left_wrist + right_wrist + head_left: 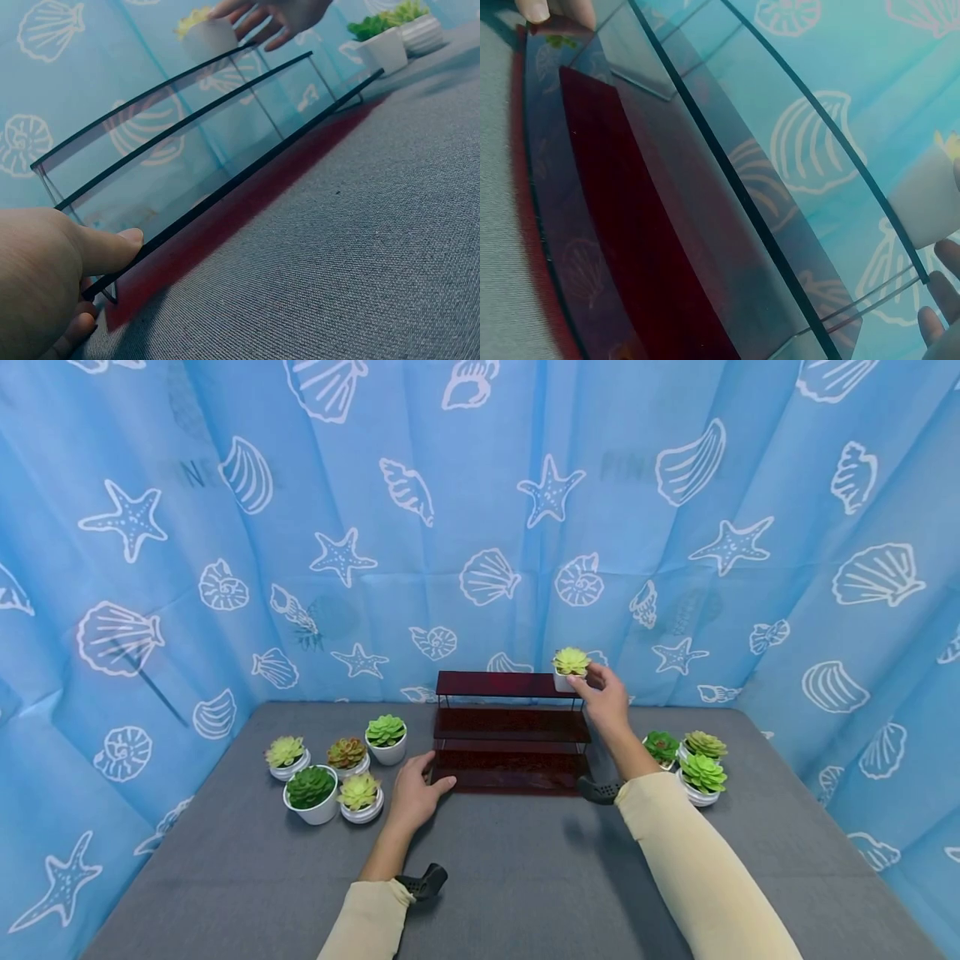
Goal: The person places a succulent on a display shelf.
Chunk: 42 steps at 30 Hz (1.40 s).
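Note:
A dark red, see-through three-tier display stand stands on the grey table. My right hand holds a yellow-green succulent in a white pot at the right end of the top tier. In the right wrist view, that white pot is right at the tier's edge; whether it bears on the shelf I cannot tell. My left hand is at the stand's front left corner. The left wrist view has its thumb over the lowest shelf's edge and fingertips below, gripping that corner.
Left of the stand is a group of potted succulents, including a dark green one and a bright green one. Several more pots, one with a light green succulent, stand at the right beside my forearm. A blue seashell curtain hangs behind.

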Each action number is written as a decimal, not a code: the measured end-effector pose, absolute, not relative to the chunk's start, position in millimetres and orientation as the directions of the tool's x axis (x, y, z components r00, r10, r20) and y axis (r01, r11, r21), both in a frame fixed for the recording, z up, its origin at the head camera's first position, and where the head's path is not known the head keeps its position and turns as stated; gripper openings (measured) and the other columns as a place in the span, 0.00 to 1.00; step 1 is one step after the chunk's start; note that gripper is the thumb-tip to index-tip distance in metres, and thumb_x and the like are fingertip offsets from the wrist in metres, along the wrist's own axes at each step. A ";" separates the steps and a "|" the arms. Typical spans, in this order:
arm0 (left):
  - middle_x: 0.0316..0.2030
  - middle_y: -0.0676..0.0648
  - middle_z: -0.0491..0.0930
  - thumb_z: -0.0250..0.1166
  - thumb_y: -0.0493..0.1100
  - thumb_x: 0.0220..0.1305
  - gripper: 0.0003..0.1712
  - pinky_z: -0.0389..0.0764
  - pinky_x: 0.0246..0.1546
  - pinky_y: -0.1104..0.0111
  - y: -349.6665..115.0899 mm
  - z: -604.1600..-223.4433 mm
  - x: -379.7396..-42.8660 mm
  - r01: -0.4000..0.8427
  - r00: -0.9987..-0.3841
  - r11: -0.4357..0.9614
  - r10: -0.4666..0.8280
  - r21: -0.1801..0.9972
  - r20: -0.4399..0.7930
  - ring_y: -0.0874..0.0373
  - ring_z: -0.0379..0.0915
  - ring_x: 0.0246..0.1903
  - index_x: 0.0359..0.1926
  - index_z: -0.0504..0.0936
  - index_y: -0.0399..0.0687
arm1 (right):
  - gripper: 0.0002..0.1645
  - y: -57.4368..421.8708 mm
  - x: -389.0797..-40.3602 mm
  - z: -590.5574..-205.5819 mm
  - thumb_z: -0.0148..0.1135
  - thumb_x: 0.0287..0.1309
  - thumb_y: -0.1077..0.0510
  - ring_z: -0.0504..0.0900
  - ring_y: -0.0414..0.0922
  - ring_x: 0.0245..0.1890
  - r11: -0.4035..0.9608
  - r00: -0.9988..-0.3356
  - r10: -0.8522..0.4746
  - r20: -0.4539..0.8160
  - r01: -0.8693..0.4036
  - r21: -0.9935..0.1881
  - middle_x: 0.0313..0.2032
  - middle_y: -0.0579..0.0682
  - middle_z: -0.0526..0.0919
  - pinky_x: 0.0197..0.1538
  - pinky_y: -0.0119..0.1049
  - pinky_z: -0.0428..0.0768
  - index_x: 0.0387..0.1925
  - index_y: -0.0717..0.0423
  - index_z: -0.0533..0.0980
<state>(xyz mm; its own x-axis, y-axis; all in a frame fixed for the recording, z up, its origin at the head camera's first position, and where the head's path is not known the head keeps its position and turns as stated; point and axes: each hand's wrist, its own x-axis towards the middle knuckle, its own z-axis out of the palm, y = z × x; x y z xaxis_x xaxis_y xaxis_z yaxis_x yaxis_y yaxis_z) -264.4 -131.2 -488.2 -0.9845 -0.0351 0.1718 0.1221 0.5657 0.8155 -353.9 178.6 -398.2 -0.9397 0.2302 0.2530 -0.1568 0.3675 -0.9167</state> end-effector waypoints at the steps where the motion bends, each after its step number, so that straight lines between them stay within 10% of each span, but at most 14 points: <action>1: 0.58 0.33 0.72 0.70 0.43 0.60 0.34 0.75 0.52 0.51 -131.4 -488.3 -264.2 0.122 -0.985 0.566 -0.034 0.815 0.171 0.40 0.72 0.54 0.64 0.71 0.32 | 0.32 178.1 -352.9 -398.9 0.64 0.64 0.52 0.70 0.56 0.62 0.354 -0.938 0.238 0.251 -0.157 -0.922 0.60 0.63 0.73 0.62 0.49 0.69 0.64 0.64 0.68; 19: 0.59 0.33 0.72 0.71 0.43 0.60 0.35 0.76 0.52 0.52 -130.7 -490.6 -266.4 0.129 -0.983 0.566 -0.032 0.815 0.179 0.40 0.73 0.54 0.64 0.71 0.32 | 0.32 187.8 -302.3 -402.2 0.62 0.65 0.54 0.70 0.55 0.61 0.278 -0.950 0.221 0.220 -0.155 -0.948 0.59 0.63 0.73 0.62 0.47 0.69 0.64 0.65 0.66; 36: 0.60 0.35 0.71 0.70 0.44 0.60 0.35 0.73 0.55 0.52 -129.6 -488.8 -266.5 0.072 -0.990 0.566 -0.061 0.821 0.129 0.42 0.69 0.57 0.65 0.70 0.35 | 0.26 227.1 -235.9 -434.1 0.60 0.66 0.47 0.77 0.52 0.52 0.543 -0.962 0.107 0.253 -0.157 -0.825 0.52 0.60 0.80 0.43 0.24 0.73 0.57 0.62 0.74; 42: 0.59 0.35 0.71 0.70 0.44 0.60 0.35 0.73 0.55 0.52 -128.7 -487.4 -266.3 0.073 -0.990 0.558 -0.063 0.827 0.130 0.42 0.69 0.58 0.65 0.70 0.35 | 0.22 241.3 -219.8 -442.8 0.62 0.66 0.52 0.76 0.37 0.45 0.613 -0.938 0.090 0.335 -0.213 -0.760 0.47 0.59 0.82 0.42 0.19 0.72 0.52 0.65 0.77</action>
